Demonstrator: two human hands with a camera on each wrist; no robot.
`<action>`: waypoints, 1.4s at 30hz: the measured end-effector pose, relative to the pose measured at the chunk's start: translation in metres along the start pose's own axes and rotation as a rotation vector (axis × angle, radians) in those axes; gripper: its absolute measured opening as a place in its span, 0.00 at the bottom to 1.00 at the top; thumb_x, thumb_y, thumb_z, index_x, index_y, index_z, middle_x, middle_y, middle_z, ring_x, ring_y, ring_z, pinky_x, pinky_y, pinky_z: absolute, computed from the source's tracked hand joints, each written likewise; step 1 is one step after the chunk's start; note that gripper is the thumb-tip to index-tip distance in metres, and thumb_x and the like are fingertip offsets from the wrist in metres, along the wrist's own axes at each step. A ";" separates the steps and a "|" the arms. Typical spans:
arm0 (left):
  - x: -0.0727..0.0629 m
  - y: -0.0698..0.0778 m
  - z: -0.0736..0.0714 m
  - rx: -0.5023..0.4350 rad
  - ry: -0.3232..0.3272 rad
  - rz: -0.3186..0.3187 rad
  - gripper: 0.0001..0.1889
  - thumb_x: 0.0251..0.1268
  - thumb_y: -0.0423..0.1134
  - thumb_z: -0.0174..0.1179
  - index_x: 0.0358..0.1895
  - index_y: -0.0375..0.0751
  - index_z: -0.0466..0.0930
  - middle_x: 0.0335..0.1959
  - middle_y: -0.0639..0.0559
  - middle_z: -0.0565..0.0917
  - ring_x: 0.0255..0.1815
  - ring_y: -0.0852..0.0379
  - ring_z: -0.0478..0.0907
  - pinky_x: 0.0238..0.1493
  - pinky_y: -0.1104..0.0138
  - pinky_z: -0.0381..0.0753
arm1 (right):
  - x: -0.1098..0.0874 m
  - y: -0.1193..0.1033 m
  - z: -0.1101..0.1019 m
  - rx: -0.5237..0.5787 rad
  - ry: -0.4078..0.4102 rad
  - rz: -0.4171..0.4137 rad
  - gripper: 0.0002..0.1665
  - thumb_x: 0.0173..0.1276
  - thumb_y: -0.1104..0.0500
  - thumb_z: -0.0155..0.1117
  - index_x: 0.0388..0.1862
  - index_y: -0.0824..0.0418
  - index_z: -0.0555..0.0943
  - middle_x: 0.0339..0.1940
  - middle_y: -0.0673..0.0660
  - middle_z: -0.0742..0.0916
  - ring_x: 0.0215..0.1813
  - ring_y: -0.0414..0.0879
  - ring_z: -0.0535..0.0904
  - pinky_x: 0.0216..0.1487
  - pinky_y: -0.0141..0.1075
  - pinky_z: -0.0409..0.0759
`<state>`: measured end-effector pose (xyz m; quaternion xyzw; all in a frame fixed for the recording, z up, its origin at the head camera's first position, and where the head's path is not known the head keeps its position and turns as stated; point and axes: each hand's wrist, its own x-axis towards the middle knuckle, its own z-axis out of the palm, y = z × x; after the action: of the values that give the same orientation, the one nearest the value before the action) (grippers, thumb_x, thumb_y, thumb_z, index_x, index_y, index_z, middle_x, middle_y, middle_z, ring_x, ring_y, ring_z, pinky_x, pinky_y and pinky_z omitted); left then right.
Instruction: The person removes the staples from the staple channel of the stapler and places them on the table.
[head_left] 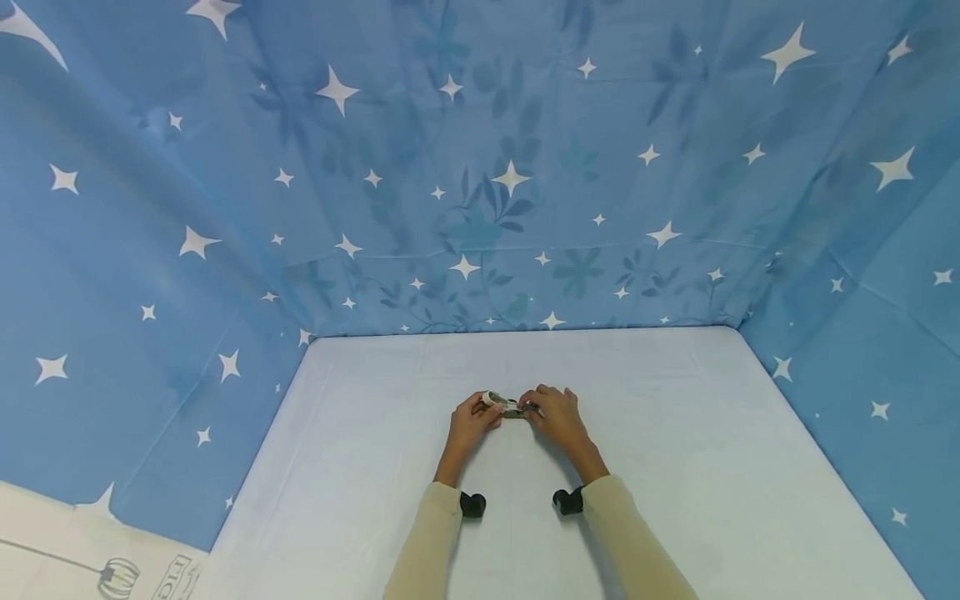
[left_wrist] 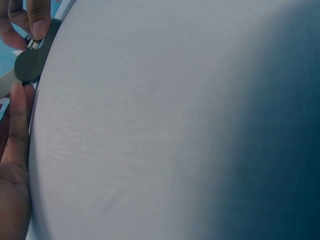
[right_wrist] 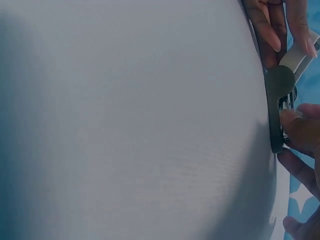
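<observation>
A small stapler (head_left: 513,410) lies on the white table, its dark green base (right_wrist: 280,82) against the surface. Its pale cover (right_wrist: 296,61) is swung back and up, leaving the metal track (right_wrist: 287,102) exposed. My left hand (head_left: 468,423) pinches the hinge end and the pale cover. At the other end my right hand (head_left: 558,417) has thumb and fingers on the metal track and the tip of the base. In the left wrist view the rounded green base (left_wrist: 30,66) shows between both hands. Whether the right fingers also hold a small piece is hidden.
The white table (head_left: 360,433) stretches around both hands. Blue star-patterned cloth (head_left: 480,167) hangs behind it and along both sides. A dark strap piece (head_left: 472,505) is at the left wrist, another (head_left: 567,502) at the right.
</observation>
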<state>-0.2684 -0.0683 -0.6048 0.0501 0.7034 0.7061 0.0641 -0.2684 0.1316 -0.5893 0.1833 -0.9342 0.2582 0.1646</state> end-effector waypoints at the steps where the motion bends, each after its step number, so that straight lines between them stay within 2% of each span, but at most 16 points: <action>1: 0.000 0.000 -0.001 -0.002 -0.006 0.001 0.19 0.67 0.34 0.63 0.58 0.29 0.75 0.50 0.34 0.83 0.48 0.46 0.85 0.50 0.60 0.86 | -0.001 0.000 0.000 0.018 0.005 0.009 0.10 0.56 0.59 0.76 0.36 0.49 0.86 0.33 0.49 0.86 0.41 0.50 0.83 0.58 0.73 0.68; 7: -0.002 -0.001 -0.002 0.024 -0.003 -0.004 0.21 0.67 0.36 0.63 0.60 0.30 0.75 0.52 0.33 0.82 0.49 0.46 0.85 0.51 0.61 0.85 | -0.004 0.001 0.003 0.189 0.035 0.076 0.07 0.58 0.59 0.74 0.37 0.54 0.87 0.39 0.52 0.90 0.46 0.52 0.86 0.61 0.75 0.64; 11: -0.003 0.000 -0.002 0.041 0.009 0.012 0.22 0.67 0.39 0.63 0.60 0.33 0.75 0.52 0.35 0.83 0.48 0.51 0.86 0.49 0.65 0.86 | -0.003 0.001 0.005 0.252 0.035 0.109 0.06 0.61 0.61 0.72 0.38 0.56 0.87 0.39 0.53 0.91 0.49 0.54 0.85 0.65 0.76 0.56; 16: -0.004 -0.002 -0.003 0.033 -0.012 0.124 0.20 0.68 0.40 0.63 0.57 0.32 0.76 0.47 0.40 0.85 0.43 0.59 0.86 0.44 0.69 0.86 | -0.001 -0.003 0.004 0.313 0.053 0.136 0.08 0.62 0.63 0.71 0.41 0.59 0.86 0.37 0.55 0.91 0.49 0.55 0.85 0.66 0.77 0.51; 18: -0.005 -0.003 -0.004 0.028 -0.019 0.145 0.20 0.68 0.41 0.63 0.57 0.32 0.77 0.46 0.41 0.85 0.42 0.60 0.86 0.43 0.70 0.86 | -0.002 -0.003 0.004 0.326 0.065 0.144 0.10 0.62 0.63 0.71 0.43 0.60 0.86 0.37 0.55 0.91 0.49 0.55 0.85 0.66 0.77 0.51; 21: -0.005 -0.003 -0.003 0.040 -0.016 0.099 0.20 0.68 0.41 0.63 0.58 0.33 0.77 0.48 0.40 0.85 0.43 0.58 0.86 0.45 0.69 0.86 | -0.003 -0.004 0.004 0.355 0.092 0.154 0.13 0.61 0.63 0.72 0.45 0.62 0.86 0.38 0.57 0.91 0.50 0.56 0.86 0.67 0.76 0.52; 23: -0.004 -0.003 -0.002 0.041 -0.007 0.049 0.21 0.67 0.40 0.63 0.59 0.33 0.76 0.50 0.38 0.84 0.44 0.56 0.86 0.46 0.68 0.86 | -0.003 -0.004 0.004 0.376 0.123 0.155 0.12 0.61 0.64 0.72 0.44 0.63 0.87 0.38 0.58 0.91 0.48 0.56 0.86 0.67 0.76 0.53; 26: -0.002 -0.002 -0.001 0.059 0.003 0.018 0.21 0.68 0.39 0.63 0.59 0.33 0.76 0.50 0.36 0.83 0.46 0.52 0.86 0.47 0.66 0.86 | -0.002 -0.003 0.004 0.402 0.181 0.143 0.10 0.60 0.66 0.72 0.42 0.64 0.87 0.38 0.59 0.91 0.45 0.57 0.86 0.66 0.75 0.56; 28: 0.000 -0.003 -0.001 0.058 0.006 0.021 0.20 0.68 0.38 0.62 0.59 0.32 0.76 0.50 0.35 0.83 0.46 0.50 0.86 0.48 0.64 0.86 | -0.002 -0.003 0.004 0.419 0.219 0.138 0.09 0.61 0.66 0.71 0.41 0.64 0.87 0.38 0.59 0.90 0.43 0.57 0.87 0.63 0.69 0.66; 30: 0.001 -0.002 -0.001 0.053 0.008 0.023 0.19 0.67 0.36 0.63 0.58 0.31 0.76 0.48 0.36 0.84 0.45 0.50 0.86 0.48 0.62 0.86 | -0.002 -0.002 0.004 0.447 0.257 0.145 0.09 0.62 0.67 0.70 0.42 0.65 0.87 0.38 0.60 0.90 0.42 0.56 0.87 0.58 0.59 0.77; 32: 0.001 -0.002 -0.001 0.049 0.004 0.029 0.19 0.67 0.35 0.62 0.58 0.30 0.76 0.48 0.36 0.84 0.45 0.50 0.86 0.47 0.61 0.86 | -0.002 -0.002 0.002 0.508 0.286 0.182 0.09 0.63 0.66 0.69 0.43 0.66 0.86 0.38 0.61 0.89 0.40 0.56 0.87 0.44 0.45 0.85; 35: 0.000 -0.001 -0.001 0.038 0.001 0.033 0.19 0.67 0.34 0.62 0.57 0.29 0.76 0.47 0.36 0.84 0.44 0.50 0.86 0.47 0.62 0.87 | -0.002 0.000 0.000 0.616 0.318 0.270 0.09 0.65 0.67 0.67 0.44 0.69 0.85 0.36 0.65 0.89 0.34 0.57 0.87 0.27 0.27 0.79; 37: 0.000 -0.002 0.000 0.037 0.003 0.030 0.19 0.67 0.35 0.62 0.58 0.29 0.75 0.48 0.36 0.84 0.45 0.51 0.86 0.47 0.63 0.87 | -0.003 0.002 -0.001 0.662 0.322 0.335 0.09 0.66 0.68 0.66 0.44 0.71 0.84 0.36 0.67 0.88 0.32 0.56 0.87 0.23 0.22 0.73; 42: -0.001 -0.002 0.000 0.036 0.005 0.027 0.21 0.67 0.38 0.63 0.59 0.31 0.75 0.49 0.37 0.84 0.46 0.52 0.85 0.47 0.65 0.86 | -0.005 0.007 -0.003 0.649 0.288 0.456 0.12 0.64 0.70 0.65 0.46 0.70 0.84 0.38 0.66 0.88 0.33 0.50 0.87 0.30 0.19 0.75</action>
<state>-0.2673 -0.0683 -0.6072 0.0590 0.7155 0.6942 0.0516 -0.2665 0.1405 -0.5922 -0.0238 -0.7885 0.5917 0.1661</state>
